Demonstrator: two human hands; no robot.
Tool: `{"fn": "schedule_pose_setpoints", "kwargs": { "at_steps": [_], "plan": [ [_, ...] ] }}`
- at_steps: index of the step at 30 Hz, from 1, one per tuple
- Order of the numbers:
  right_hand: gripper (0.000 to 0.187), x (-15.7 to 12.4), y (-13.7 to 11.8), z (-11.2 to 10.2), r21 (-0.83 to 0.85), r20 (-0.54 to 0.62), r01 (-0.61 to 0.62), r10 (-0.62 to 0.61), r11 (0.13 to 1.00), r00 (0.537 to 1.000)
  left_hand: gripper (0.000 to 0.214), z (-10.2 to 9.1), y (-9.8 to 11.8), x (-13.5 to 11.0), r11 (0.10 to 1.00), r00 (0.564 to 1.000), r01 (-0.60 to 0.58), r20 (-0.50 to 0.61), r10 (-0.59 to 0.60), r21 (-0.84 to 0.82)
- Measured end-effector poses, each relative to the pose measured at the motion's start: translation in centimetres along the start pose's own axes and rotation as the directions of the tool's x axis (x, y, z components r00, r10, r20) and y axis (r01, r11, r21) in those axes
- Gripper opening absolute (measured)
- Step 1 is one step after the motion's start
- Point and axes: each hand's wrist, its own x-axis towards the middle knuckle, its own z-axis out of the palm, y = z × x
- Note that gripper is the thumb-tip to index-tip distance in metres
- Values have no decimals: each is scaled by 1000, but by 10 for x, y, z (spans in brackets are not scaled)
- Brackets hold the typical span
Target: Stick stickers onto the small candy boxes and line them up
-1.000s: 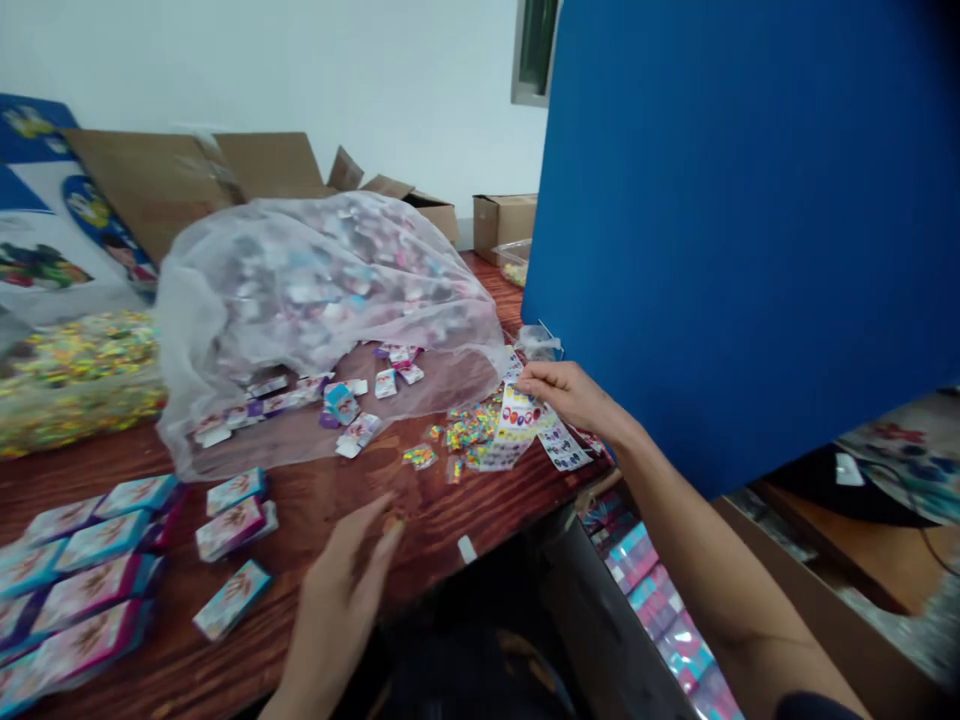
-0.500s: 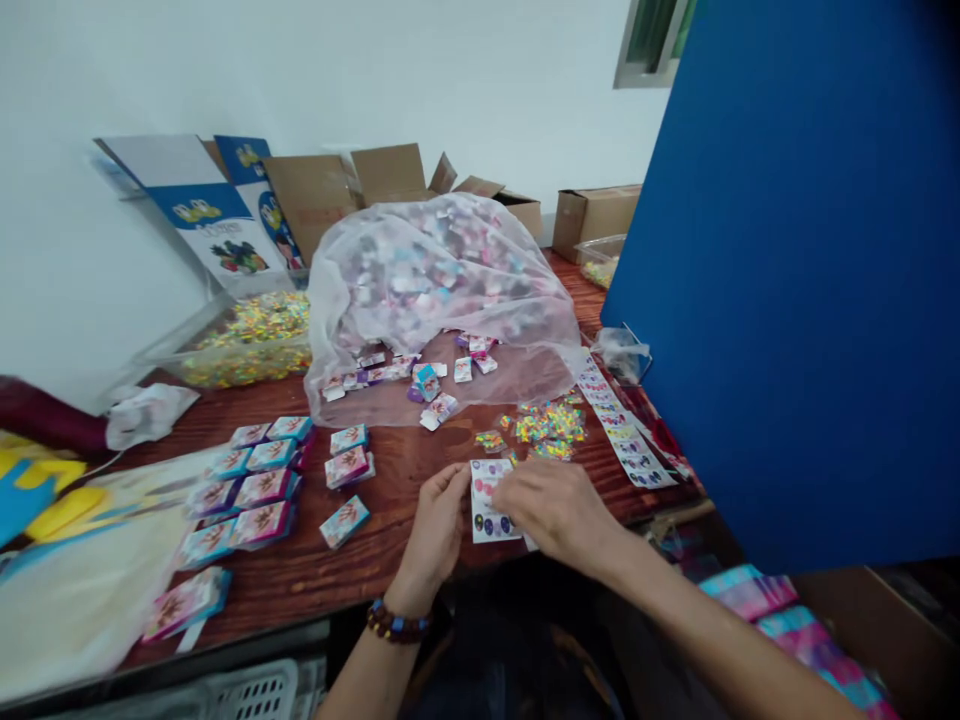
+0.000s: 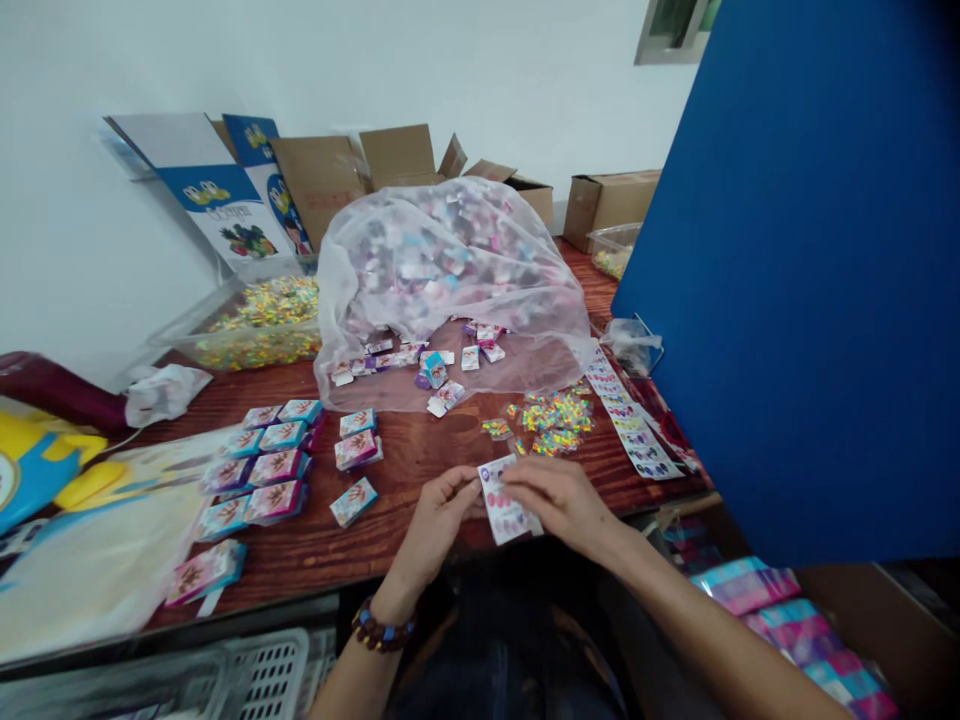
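Note:
A small white sheet of stickers (image 3: 504, 502), printed with rows of pink and purple ovals, is held tilted at the table's front edge. My left hand (image 3: 442, 515) is closed, pinching its left edge between thumb and fingers. My right hand (image 3: 562, 500) is closed over its right side, the fingers lying across the printed face and hiding part of it. Just beyond the hands lies a pile of small clear packets of yellow and green bits (image 3: 556, 420). A long strip of similar stickers (image 3: 630, 425) runs along the table to the right.
Several small printed boxes (image 3: 277, 466) stand in rows at the left. Behind, a translucent bag (image 3: 457, 250) is heaped with more boxes. A clear tub of colourful bits (image 3: 259, 345) sits back left. A blue panel (image 3: 810, 300) rises at the right.
The sticker sheet has tilted, its lower end swinging right. My right hand's fingers have shifted toward its upper right. The view has shifted slightly.

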Motion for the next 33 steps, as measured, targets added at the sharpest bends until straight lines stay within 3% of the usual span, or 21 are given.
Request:
{"fn": "schedule_pose_setpoints", "kwargs": {
  "at_steps": [2,5,9,13,15,19,22,24,27,29,33],
  "plan": [
    [15,1,6,3,21,-60,-79,81,997,995,24,2,-1,-1,1000,999,3,33,-3,27],
    [16,2,15,10,4,-21,-88,88,996,996,22,4,-4,-1,998,999,-7,33,5,55],
    [38,1,24,18,29,-38,-118,119,993,992,19,1,-5,0,990,996,-47,85,36,134],
    [13,4,32,19,84,82,-259,252,962,964,22,-3,-7,-2,982,993,-46,112,26,182],
    [18,7,33,17,70,39,-325,323,943,946,24,-3,-11,-3,978,995,-21,102,0,207],
    [20,11,29,14,40,-38,-272,273,962,961,25,-6,-25,-1,968,996,83,1,-85,236],
    [20,10,22,17,116,-14,-245,248,963,969,25,-10,-33,1,965,990,90,-124,-61,246],
    [17,7,20,23,271,50,-286,283,919,958,23,-12,-36,2,968,990,50,-144,-15,244],
    [12,1,24,35,512,161,-403,376,758,912,19,-13,-36,1,976,992,-40,-106,64,212],
    [13,-2,30,42,555,156,-451,445,699,882,17,-12,-35,-1,972,990,-102,-78,121,212],
    [21,-6,36,48,338,9,-424,447,840,894,17,-10,-33,-5,978,989,-120,-67,133,169]
  ]
}}
